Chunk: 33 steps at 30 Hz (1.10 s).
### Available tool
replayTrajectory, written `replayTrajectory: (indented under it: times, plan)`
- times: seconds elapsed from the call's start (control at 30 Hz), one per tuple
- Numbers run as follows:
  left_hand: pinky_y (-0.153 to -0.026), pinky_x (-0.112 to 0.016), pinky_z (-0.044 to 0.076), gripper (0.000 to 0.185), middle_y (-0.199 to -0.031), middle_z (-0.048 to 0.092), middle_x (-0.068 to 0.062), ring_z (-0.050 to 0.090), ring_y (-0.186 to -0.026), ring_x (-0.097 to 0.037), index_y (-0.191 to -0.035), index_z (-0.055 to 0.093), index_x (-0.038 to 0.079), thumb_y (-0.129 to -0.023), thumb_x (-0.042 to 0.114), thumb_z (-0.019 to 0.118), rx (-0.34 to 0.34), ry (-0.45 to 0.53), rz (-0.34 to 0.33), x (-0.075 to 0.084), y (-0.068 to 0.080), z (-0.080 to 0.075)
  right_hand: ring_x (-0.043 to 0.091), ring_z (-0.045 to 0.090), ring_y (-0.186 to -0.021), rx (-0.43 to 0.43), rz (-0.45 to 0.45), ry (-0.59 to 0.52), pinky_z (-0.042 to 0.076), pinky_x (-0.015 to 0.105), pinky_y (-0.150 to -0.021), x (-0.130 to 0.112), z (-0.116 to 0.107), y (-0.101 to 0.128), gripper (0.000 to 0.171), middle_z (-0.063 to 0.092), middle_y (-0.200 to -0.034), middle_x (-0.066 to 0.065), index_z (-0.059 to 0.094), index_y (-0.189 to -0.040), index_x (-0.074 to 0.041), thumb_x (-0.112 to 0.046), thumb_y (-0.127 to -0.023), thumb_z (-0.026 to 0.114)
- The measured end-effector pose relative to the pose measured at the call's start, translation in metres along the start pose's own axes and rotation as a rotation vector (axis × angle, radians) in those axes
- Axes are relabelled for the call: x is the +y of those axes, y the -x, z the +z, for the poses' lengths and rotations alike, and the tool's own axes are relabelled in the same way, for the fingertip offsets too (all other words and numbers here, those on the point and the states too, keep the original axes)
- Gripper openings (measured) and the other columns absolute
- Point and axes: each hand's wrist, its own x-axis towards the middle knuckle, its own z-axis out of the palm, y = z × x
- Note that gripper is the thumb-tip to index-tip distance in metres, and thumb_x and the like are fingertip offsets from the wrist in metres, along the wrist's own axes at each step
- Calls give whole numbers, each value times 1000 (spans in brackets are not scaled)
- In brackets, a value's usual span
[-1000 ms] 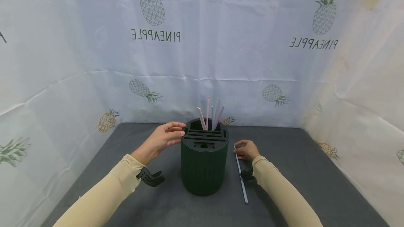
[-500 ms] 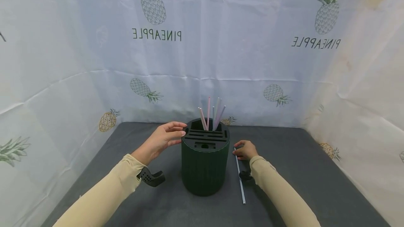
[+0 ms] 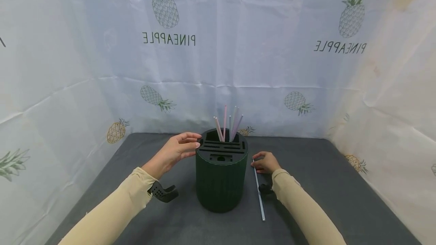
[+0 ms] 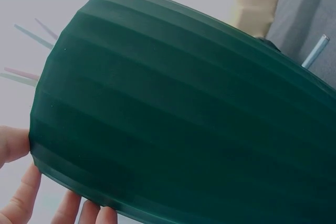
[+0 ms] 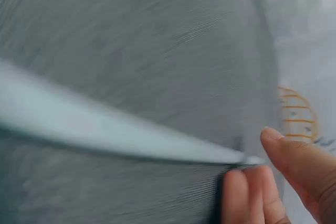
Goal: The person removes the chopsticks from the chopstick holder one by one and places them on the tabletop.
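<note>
A dark green, ribbed round knife block stands upright in the middle of the table. Slots cut across its top, and several pastel straws rise from the opening at its back. My left hand touches the upper left rim, its extended fingers against the side. In the left wrist view those fingertips lie along the block's edge. Right of the block, my right hand holds the far end of a pale blue straw. That straw runs to the curled fingers, beside the thumb, in the right wrist view.
A dark grey cloth covers the table. White curtain with pineapple prints surrounds it at the back and both sides. Black wrist cameras sit under each wrist, the left one beside the block.
Over the second, the pale blue straw's near end has swung slightly left. The left hand and the knife block have kept their places.
</note>
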Motion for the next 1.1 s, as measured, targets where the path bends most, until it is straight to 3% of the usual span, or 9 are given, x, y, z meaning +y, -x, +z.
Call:
replayTrajectory:
  times: [0.17, 0.23, 0.4, 0.6, 0.8, 0.97, 1.1]
  plan:
    - [-108, -49, 42, 44, -142, 43, -17, 44, -132, -32, -134, 52, 4, -94, 17, 65, -8, -4, 4, -1, 0, 0, 27, 67, -102, -34, -107, -154, 59, 37, -84, -19, -17, 8, 45, 62, -123, 24, 53, -131, 4, -13, -92, 67]
    - [-108, -49, 42, 44, -142, 43, -17, 43, -132, -32, -135, 51, 5, -94, 17, 64, -8, -5, 6, 0, 0, 0, 25, 65, -107, -60, -177, -235, 56, 37, -91, -35, -27, 14, 51, 55, -130, 24, 46, -138, 4, -17, -95, 63]
    - [-108, -49, 42, 44, -142, 43, -17, 44, -132, -32, -134, 51, 4, -94, 16, 64, -1, -1, 7, 1, 1, 0, 10, 63, -103, -74, -366, -455, 53, 28, -95, -81, -46, 39, 47, 56, -122, 5, 45, -139, -3, -21, -97, 59]
    - [-107, -48, 43, 45, -141, 44, -17, 46, -130, -30, -134, 52, 4, -93, 16, 65, -5, -1, 8, 0, 2, 1, 14, 62, -107, -129, -619, -662, 53, 29, -94, -124, -44, 77, 26, 59, -111, 2, 58, -122, -8, -10, -96, 59]
    - [-107, -47, 43, 45, -140, 45, -16, 47, -128, -29, -134, 52, 4, -93, 18, 65, -4, 2, 12, 0, 1, 0, 14, 63, -105, -232, -778, -588, 52, 32, -96, -138, -24, 94, 23, 63, -108, 4, 64, -112, -13, 1, -94, 59]
    - [-107, -47, 43, 44, -139, 45, -16, 48, -127, -28, -133, 52, 4, -93, 16, 65, -1, 6, 3, 0, 1, 0, 11, 65, -103, -189, -763, -416, 55, 27, -91, -135, -11, 97, 24, 65, -108, 0, 63, -111, -17, -3, -92, 64]
    - [-107, -47, 43, 44, -139, 46, -15, 48, -126, -27, -133, 53, 5, -92, 16, 66, 0, 7, 4, 0, 1, 0, 11, 65, -102, -192, -759, -383, 56, 27, -88, -133, -5, 94, 25, 65, -112, -1, 63, -107, -17, 0, -89, 66]
